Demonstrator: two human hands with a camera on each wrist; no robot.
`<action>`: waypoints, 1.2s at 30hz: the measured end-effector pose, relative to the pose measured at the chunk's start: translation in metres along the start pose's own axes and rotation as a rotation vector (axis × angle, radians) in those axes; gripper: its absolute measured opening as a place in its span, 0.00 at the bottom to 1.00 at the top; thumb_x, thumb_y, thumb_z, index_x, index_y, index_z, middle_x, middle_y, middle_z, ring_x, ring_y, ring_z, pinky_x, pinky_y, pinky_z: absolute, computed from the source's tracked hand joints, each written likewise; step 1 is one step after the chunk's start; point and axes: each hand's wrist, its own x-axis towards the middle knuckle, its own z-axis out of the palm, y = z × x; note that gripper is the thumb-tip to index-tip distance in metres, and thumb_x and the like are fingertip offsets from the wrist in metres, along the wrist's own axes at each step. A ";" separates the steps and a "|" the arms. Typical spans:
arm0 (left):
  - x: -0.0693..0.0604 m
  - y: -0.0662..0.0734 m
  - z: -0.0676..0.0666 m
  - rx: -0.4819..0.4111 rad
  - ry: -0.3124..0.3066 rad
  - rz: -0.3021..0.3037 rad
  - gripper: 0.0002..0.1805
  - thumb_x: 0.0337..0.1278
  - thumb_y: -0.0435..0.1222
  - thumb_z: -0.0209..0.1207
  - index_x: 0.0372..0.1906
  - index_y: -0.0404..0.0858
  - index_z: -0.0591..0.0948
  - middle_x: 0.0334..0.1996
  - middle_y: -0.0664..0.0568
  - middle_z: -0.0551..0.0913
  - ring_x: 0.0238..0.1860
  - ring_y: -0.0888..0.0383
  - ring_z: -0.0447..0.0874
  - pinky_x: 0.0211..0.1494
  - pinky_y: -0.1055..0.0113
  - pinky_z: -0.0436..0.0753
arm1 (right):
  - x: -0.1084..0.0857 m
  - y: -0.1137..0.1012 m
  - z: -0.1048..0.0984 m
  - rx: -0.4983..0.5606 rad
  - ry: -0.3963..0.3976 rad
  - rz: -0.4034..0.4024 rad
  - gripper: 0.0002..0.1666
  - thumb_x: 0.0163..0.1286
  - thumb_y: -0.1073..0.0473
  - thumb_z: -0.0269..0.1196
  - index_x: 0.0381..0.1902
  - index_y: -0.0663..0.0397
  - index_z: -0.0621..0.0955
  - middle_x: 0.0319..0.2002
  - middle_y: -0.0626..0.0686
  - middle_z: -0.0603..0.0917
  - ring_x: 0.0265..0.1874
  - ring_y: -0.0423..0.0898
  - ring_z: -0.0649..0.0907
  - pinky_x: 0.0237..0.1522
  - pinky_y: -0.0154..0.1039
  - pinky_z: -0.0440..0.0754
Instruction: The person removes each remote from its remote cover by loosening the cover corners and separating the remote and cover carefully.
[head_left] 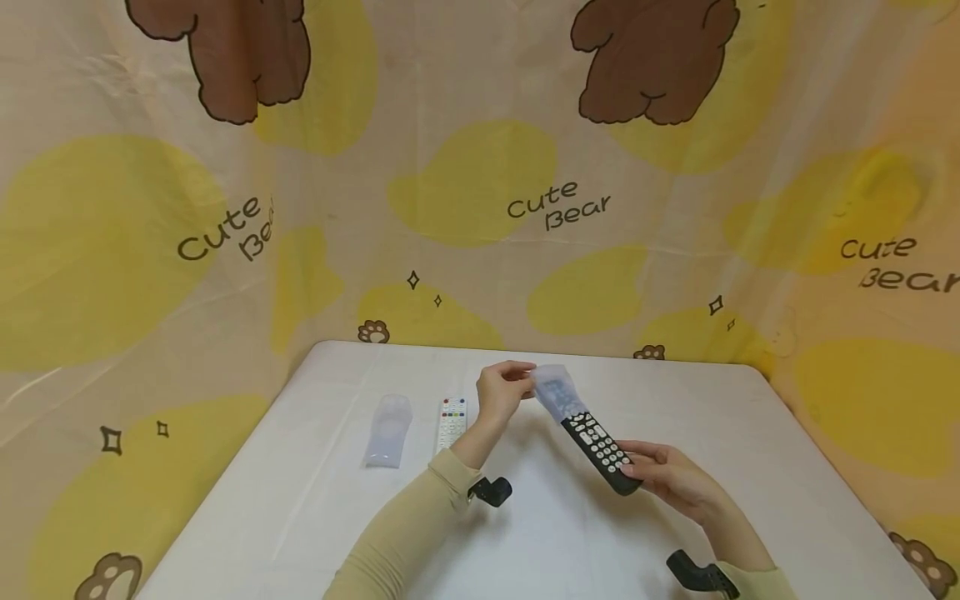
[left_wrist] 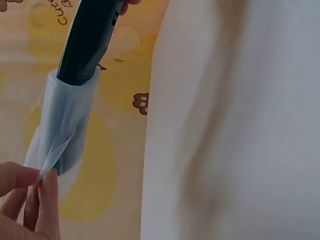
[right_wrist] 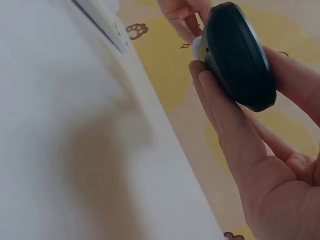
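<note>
A black remote control (head_left: pixel 597 450) with pale buttons is held up at a tilt over the table. Its far end sits inside a translucent sleeve (head_left: pixel 556 392), and its near part is bare. My left hand (head_left: pixel 501 395) pinches the sleeve's far end between thumb and fingers, as the left wrist view shows at the sleeve's lower edge (left_wrist: pixel 62 145). With thumb and fingers my right hand (head_left: pixel 672 477) grips the remote's near end, which fills the upper part of the right wrist view as a dark rounded butt (right_wrist: pixel 240 57).
A white remote control (head_left: pixel 452 421) lies on the white table (head_left: pixel 300 517), partly hidden behind the left forearm. Left of it lies another translucent sleeve (head_left: pixel 388 433), flat. A bear-print curtain (head_left: pixel 465 183) hangs behind and beside the table.
</note>
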 end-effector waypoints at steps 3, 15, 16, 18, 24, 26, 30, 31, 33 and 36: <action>0.001 0.001 -0.001 -0.006 0.003 0.001 0.11 0.44 0.23 0.65 0.36 0.35 0.87 0.30 0.43 0.85 0.27 0.58 0.84 0.31 0.66 0.86 | 0.001 0.002 0.002 -0.006 0.019 0.008 0.39 0.66 0.65 0.59 0.65 0.81 0.56 0.46 0.48 0.82 0.44 0.39 0.82 0.48 0.32 0.82; 0.006 0.004 -0.003 -0.021 0.024 -0.010 0.10 0.44 0.23 0.65 0.35 0.34 0.87 0.30 0.43 0.86 0.27 0.58 0.84 0.31 0.66 0.86 | 0.003 0.003 0.012 -0.003 0.072 0.028 0.41 0.64 0.64 0.62 0.67 0.79 0.55 0.48 0.49 0.82 0.45 0.40 0.82 0.49 0.32 0.81; 0.006 0.005 -0.003 -0.025 0.023 -0.015 0.10 0.43 0.23 0.65 0.35 0.35 0.87 0.30 0.43 0.86 0.27 0.58 0.84 0.31 0.66 0.86 | 0.003 0.004 0.012 -0.001 0.072 0.028 0.41 0.64 0.64 0.62 0.67 0.79 0.56 0.48 0.49 0.82 0.45 0.40 0.82 0.48 0.32 0.81; 0.006 0.006 -0.004 -0.024 0.025 -0.014 0.10 0.44 0.23 0.65 0.35 0.34 0.87 0.30 0.43 0.86 0.27 0.58 0.84 0.31 0.66 0.86 | 0.003 0.004 0.013 0.000 0.073 0.031 0.41 0.64 0.64 0.62 0.67 0.78 0.56 0.48 0.49 0.82 0.45 0.40 0.82 0.48 0.33 0.81; 0.007 0.009 -0.006 -0.030 0.026 -0.026 0.10 0.44 0.23 0.64 0.35 0.35 0.87 0.30 0.43 0.86 0.28 0.58 0.84 0.33 0.64 0.86 | 0.003 0.007 0.013 -0.011 0.088 0.045 0.40 0.64 0.63 0.62 0.67 0.75 0.58 0.50 0.51 0.81 0.45 0.41 0.82 0.48 0.33 0.81; 0.008 0.008 -0.007 -0.034 0.025 -0.028 0.10 0.44 0.23 0.64 0.35 0.35 0.87 0.30 0.43 0.86 0.27 0.59 0.84 0.33 0.65 0.86 | 0.003 0.008 0.012 -0.012 0.089 0.047 0.40 0.64 0.63 0.62 0.68 0.75 0.57 0.51 0.52 0.81 0.45 0.41 0.82 0.48 0.33 0.81; 0.009 0.007 -0.008 -0.039 0.033 -0.020 0.10 0.43 0.22 0.64 0.35 0.33 0.87 0.29 0.43 0.86 0.26 0.60 0.84 0.32 0.66 0.86 | 0.002 0.008 0.013 -0.012 0.090 0.052 0.41 0.65 0.63 0.62 0.68 0.74 0.57 0.52 0.53 0.81 0.46 0.41 0.82 0.48 0.33 0.82; 0.009 0.007 -0.008 -0.041 0.035 -0.019 0.11 0.43 0.22 0.64 0.35 0.33 0.87 0.29 0.43 0.86 0.26 0.60 0.84 0.32 0.66 0.86 | 0.002 0.008 0.013 -0.013 0.091 0.053 0.41 0.65 0.63 0.62 0.68 0.74 0.57 0.52 0.53 0.80 0.46 0.41 0.82 0.48 0.33 0.82; 0.010 0.007 -0.008 -0.043 0.037 -0.017 0.11 0.43 0.22 0.63 0.35 0.33 0.87 0.29 0.43 0.86 0.26 0.60 0.84 0.32 0.66 0.86 | 0.002 0.007 0.014 -0.016 0.097 0.055 0.41 0.64 0.63 0.62 0.68 0.73 0.58 0.53 0.53 0.80 0.46 0.41 0.82 0.48 0.33 0.82; 0.010 0.007 -0.009 -0.048 0.035 -0.021 0.11 0.43 0.22 0.63 0.36 0.33 0.87 0.30 0.42 0.86 0.27 0.60 0.84 0.33 0.65 0.86 | 0.001 0.007 0.015 -0.018 0.102 0.058 0.40 0.64 0.62 0.63 0.68 0.72 0.59 0.53 0.54 0.80 0.46 0.41 0.82 0.48 0.33 0.82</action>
